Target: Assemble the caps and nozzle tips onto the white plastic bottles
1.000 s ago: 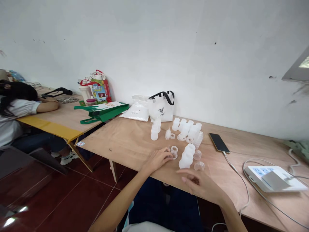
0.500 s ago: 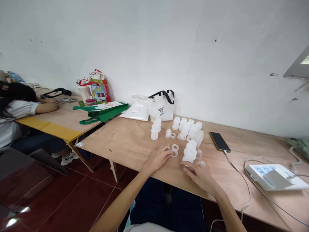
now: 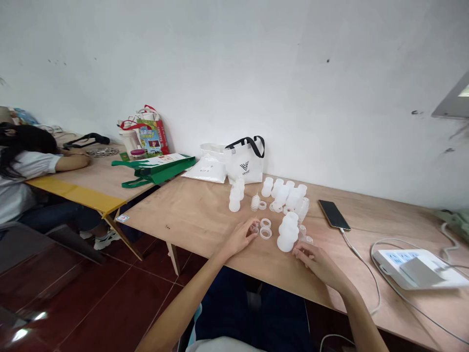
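Observation:
My left hand (image 3: pixel 241 238) rests low over the table, its fingers bent around a small clear plastic piece (image 3: pixel 254 228). Just right of those fingertips lie two clear plastic rings (image 3: pixel 266 232), one behind the other. My right hand (image 3: pixel 318 262) has its fingers curled together beside the nearest white ribbed bottle (image 3: pixel 287 233); what is between them, if anything, is hidden. Clear cup-shaped caps (image 3: pixel 308 239) sit just behind its fingers. Farther back, more white bottles (image 3: pixel 281 193) stand in a group, with another short row of bottles (image 3: pixel 235 199) to the left.
A white bag with black handles (image 3: pixel 245 164) and a white plastic packet (image 3: pixel 207 169) are against the wall. A phone (image 3: pixel 334 214) on a cable and a white power strip (image 3: pixel 421 269) lie right. At the left table, a person (image 3: pixel 29 161) leans forward near a green bag (image 3: pixel 161 170).
My left hand has drawn slightly left, away from the front ring. My right hand has shifted right, off the near bottle, and its fingers have curled in. The near caps moved slightly back.

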`<state>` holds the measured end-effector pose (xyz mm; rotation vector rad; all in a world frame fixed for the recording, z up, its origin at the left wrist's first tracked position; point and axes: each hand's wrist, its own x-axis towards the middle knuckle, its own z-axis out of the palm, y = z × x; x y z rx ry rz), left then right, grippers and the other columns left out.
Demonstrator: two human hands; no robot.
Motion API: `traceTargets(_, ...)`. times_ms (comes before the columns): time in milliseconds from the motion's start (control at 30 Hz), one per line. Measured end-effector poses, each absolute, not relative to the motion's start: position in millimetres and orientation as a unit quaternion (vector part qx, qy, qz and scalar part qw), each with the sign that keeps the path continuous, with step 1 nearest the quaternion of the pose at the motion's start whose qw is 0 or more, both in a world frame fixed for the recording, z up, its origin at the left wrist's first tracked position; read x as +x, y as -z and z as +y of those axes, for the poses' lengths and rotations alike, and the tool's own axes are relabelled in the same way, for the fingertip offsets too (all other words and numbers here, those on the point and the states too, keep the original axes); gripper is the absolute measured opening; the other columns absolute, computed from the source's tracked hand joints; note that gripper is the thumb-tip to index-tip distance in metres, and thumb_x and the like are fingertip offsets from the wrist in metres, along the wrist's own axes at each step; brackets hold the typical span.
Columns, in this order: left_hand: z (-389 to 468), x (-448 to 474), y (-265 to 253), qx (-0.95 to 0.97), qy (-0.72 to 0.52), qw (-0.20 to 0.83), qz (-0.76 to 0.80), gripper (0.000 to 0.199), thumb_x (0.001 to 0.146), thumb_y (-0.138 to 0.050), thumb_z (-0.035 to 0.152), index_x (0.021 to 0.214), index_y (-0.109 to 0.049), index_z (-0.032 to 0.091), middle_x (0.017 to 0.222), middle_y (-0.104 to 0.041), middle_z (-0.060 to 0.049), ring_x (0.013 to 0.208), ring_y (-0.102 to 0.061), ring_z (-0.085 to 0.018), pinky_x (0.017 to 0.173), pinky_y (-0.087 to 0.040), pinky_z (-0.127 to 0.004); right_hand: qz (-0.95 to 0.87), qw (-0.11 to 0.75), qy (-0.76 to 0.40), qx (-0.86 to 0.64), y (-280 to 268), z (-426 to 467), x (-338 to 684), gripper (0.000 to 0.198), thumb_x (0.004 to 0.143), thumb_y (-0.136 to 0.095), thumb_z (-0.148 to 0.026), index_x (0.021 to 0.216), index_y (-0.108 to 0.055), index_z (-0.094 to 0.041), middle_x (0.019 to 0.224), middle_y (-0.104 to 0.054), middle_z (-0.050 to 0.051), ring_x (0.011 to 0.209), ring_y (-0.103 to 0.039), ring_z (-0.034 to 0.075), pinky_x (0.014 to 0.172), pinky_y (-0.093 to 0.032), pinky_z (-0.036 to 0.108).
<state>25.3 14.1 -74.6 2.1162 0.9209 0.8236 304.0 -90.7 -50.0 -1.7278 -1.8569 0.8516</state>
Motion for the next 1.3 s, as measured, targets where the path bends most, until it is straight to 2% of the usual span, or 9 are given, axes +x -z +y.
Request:
traceTargets(100,14.0,25.6,75.0,0.828,-0.312,0.325,0.333,0.041,0.095,-0.058,0.022,0.136,-0.055,0.027,0.121,-0.067,-0.004,0.106,-0.062,-0.021,0.097,-0.049,-0.035,-0.686,0.24,-0.31,-0.613,53.6,-89.8,305.3,0.04,0.098,-0.045,-0.055,0.075,-0.052,-0.023,0.072,-0.055,-0.001,0.066,-0.049,0.016,0.063,-0.039,0.029)
traceTargets(200,11.9,26.4,72.7,0.866,-0.278,0.266,0.318,0.039,0.099,-0.058,0.03,0.138,-0.059,0.034,0.129,-0.063,-0.003,0.112,-0.059,-0.022,0.102,-0.046,-0.038,-0.701,0.216,-0.35,-0.582,49.7,-95.1,302.9,0.045,0.099,-0.045,-0.056,0.069,-0.047,-0.022,0.068,-0.055,-0.001,0.066,-0.05,0.016,0.064,-0.039,0.029)
traceTargets(267,10.5,27.1,71.2,0.887,-0.249,0.218,0.322,0.032,0.099,-0.059,0.036,0.131,-0.065,0.036,0.129,-0.063,-0.002,0.112,-0.057,-0.023,0.1,-0.046,-0.037,-0.696,0.19,-0.398,-0.567,44.4,-99.7,297.6,0.046,0.098,-0.047,-0.058,0.069,-0.048,-0.022,0.067,-0.056,-0.001,0.063,-0.049,0.014,0.062,-0.039,0.029)
traceTargets(400,11.6,29.1,72.0,0.891,-0.24,0.199,0.331,0.019,0.097,-0.063,0.039,0.107,-0.075,0.029,0.119,-0.065,-0.002,0.108,-0.058,-0.022,0.091,-0.047,-0.032,-0.695,0.165,-0.437,-0.546,36.4,-104.1,278.5,0.04,0.097,-0.05,-0.059,0.08,-0.056,-0.023,0.067,-0.06,-0.002,0.06,-0.05,0.014,0.058,-0.037,0.026)
traceTargets(633,16.2,28.0,68.2,0.835,-0.285,0.368,0.292,0.018,0.093,-0.07,0.036,0.094,-0.075,0.019,0.102,-0.067,-0.003,0.085,-0.06,-0.015,0.077,-0.045,-0.026,-0.75,0.223,-0.26,-0.566,50.6,-96.9,236.2,0.032,0.104,-0.042,-0.049,0.093,-0.061,-0.026,0.069,-0.061,-0.003,0.064,-0.058,0.018,0.06,-0.04,0.028)
traceTargets(867,16.7,13.7,52.9,0.859,-0.21,0.381,0.271,0.01,0.088,-0.073,0.029,0.09,-0.076,0.02,0.094,-0.064,-0.001,0.073,-0.053,-0.012,0.069,-0.04,-0.023,-0.75,0.323,-0.104,-0.568,73.6,-94.5,208.5,0.023,0.106,-0.039,-0.037,0.11,-0.058,-0.026,0.081,-0.067,0.0,0.064,-0.064,0.019,0.059,-0.045,0.029)
traceTargets(1000,19.0,6.0,48.5,0.87,-0.169,0.385,0.26,0.007,0.085,-0.073,0.023,0.09,-0.077,0.02,0.091,-0.063,-0.001,0.075,-0.054,-0.012,0.067,-0.039,-0.023,-0.757,0.3,0.004,-0.581,78.7,-93.6,205.7,0.025,0.106,-0.039,-0.034,0.116,-0.06,-0.026,0.099,-0.068,0.005,0.069,-0.067,0.02,0.053,-0.044,0.028)
traceTargets(1100,19.8,3.7,46.6,0.873,-0.151,0.387,0.256,0.011,0.082,-0.073,0.02,0.092,-0.076,0.02,0.09,-0.062,-0.001,0.077,-0.055,-0.013,0.068,-0.04,-0.023,-0.776,0.261,0.048,-0.572,81.6,-91.9,205.5,0.023,0.105,-0.043,-0.034,0.113,-0.063,-0.026,0.104,-0.067,0.006,0.076,-0.069,0.021,0.053,-0.047,0.028)
traceTargets(1300,18.5,-1.7,41.2,0.849,-0.189,0.433,0.234,0.024,0.091,-0.063,0.023,0.115,-0.065,0.023,0.102,-0.068,-0.002,0.09,-0.06,-0.017,0.079,-0.046,-0.026,-0.802,0.237,0.058,-0.545,84.0,-90.8,206.5,0.022,0.106,-0.045,-0.033,0.114,-0.065,-0.026,0.107,-0.069,0.006,0.085,-0.071,0.02,0.059,-0.051,0.027)
